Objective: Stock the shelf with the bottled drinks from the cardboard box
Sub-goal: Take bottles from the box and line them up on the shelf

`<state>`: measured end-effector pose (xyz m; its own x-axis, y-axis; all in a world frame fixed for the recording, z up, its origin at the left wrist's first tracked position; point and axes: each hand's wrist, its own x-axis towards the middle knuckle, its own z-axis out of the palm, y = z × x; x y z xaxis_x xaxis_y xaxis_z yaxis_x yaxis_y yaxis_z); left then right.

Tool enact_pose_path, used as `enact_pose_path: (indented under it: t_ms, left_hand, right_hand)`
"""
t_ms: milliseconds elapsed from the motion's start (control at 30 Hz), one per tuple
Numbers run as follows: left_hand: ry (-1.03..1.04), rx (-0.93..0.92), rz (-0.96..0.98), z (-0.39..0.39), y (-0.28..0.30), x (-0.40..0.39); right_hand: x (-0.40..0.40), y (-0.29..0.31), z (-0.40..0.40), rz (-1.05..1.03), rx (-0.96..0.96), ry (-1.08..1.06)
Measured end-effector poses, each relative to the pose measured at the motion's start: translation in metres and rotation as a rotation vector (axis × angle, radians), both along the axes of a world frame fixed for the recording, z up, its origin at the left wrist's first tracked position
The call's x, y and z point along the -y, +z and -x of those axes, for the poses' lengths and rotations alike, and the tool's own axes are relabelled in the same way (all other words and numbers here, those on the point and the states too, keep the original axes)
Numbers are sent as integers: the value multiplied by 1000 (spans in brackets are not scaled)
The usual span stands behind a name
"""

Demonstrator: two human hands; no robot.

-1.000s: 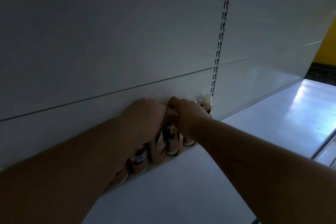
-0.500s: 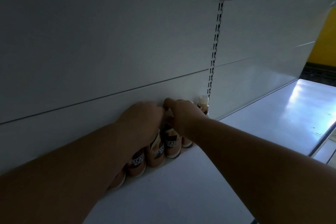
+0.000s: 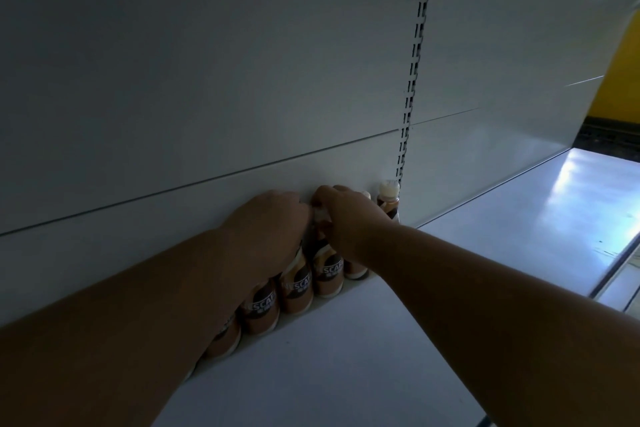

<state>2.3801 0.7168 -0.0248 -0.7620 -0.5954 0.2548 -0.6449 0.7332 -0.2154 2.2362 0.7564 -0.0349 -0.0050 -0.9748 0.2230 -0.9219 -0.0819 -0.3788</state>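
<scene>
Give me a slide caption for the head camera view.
Both hands settle brown bottles against the shelf's back wall.

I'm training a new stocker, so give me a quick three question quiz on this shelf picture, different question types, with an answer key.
1. True or false: the bottles stand in a row against the shelf's back panel.
2. Multiple choice: where are the left hand and right hand? A) on the tops of the bottles B) resting flat on the bare shelf C) gripping the slotted upright
3. Fill in: the bottle at the right end of the row, beside the upright, has a ____ cap.

Key: 1 true; 2 A; 3 white.
</scene>
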Motion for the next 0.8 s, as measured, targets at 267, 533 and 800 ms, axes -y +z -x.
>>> enact_pose_path:
  t_ms: [267,533,800]
  left_hand:
    - [29,-31,70,0,-6,-6]
    - [56,-99,43,-1,-9,-5]
    - [37,-129,44,-3,-10,-6]
  right_hand:
    - [-2,1,4,-19,9,7]
    - [1,-6,2,25,-4,-56]
    - [5,-11,-6,69,2,-118]
